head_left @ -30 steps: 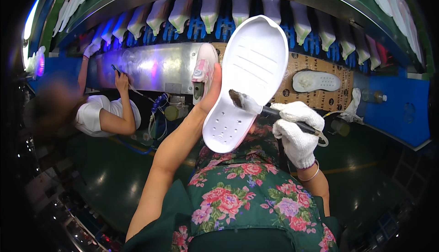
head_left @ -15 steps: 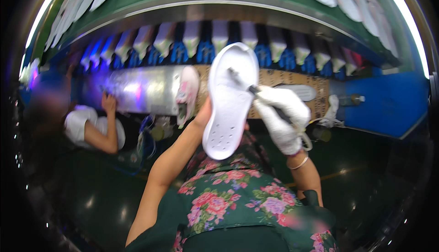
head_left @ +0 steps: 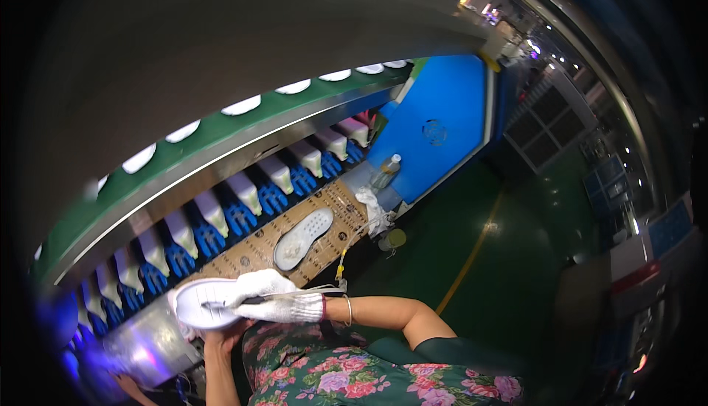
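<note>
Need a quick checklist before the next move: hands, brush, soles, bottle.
1. White sole held: ok, left hand supports it from below.
2. Both hands gloved: not ok, only the right hand is; the left is bare.
3. Brush touching that sole: cannot tell, tip is over it but contact unclear.
4. Second sole on the cardboard: ok.
5. Bottle capped: ok, pale cap on.

A capped bottle [head_left: 385, 173] is beside a blue panel [head_left: 451, 100], near a crumpled white cloth [head_left: 375, 213].
</note>
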{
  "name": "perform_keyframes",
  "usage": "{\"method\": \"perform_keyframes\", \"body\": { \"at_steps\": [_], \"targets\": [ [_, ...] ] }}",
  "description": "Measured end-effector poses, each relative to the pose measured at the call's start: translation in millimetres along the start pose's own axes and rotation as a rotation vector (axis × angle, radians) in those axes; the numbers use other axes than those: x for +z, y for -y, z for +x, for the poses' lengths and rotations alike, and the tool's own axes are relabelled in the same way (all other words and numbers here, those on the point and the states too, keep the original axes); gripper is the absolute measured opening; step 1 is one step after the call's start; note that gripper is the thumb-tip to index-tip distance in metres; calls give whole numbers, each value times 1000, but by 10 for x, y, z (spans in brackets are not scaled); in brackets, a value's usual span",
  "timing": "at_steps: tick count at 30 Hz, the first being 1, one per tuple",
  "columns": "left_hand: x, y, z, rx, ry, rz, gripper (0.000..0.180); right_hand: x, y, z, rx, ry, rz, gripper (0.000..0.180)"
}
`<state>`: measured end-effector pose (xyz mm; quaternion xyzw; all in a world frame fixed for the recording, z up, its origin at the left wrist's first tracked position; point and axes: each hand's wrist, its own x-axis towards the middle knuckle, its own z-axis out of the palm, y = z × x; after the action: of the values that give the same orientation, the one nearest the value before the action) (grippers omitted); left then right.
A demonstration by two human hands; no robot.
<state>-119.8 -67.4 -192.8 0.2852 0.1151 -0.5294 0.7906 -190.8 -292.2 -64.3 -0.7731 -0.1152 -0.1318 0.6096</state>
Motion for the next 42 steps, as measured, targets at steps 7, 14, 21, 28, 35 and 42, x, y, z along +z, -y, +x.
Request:
{"method": "perform_keyframes", "body": {
  "at_steps": [7, 14, 21, 28, 35, 42],
  "targets": [
    [1274, -154, -213, 372, 34, -192, 75, -89, 293, -95, 57, -21, 100, 24],
    [828, 1, -37, 474, 343, -162, 90, -153, 332, -88, -40, -162, 43, 26],
    [498, 101, 36, 415, 137, -259, 93, -184, 496, 68, -144, -192, -118, 21],
    [902, 141, -159, 485, 227, -335, 93, 63, 518, 286, -249, -135, -270, 32],
    [873, 287, -217, 443, 51, -151, 108, 163, 521, 451, -411, -137, -436, 41],
    [481, 498, -8, 360, 255, -272, 99, 428, 521, 358, -366, -150, -372, 33]
  ]
}}
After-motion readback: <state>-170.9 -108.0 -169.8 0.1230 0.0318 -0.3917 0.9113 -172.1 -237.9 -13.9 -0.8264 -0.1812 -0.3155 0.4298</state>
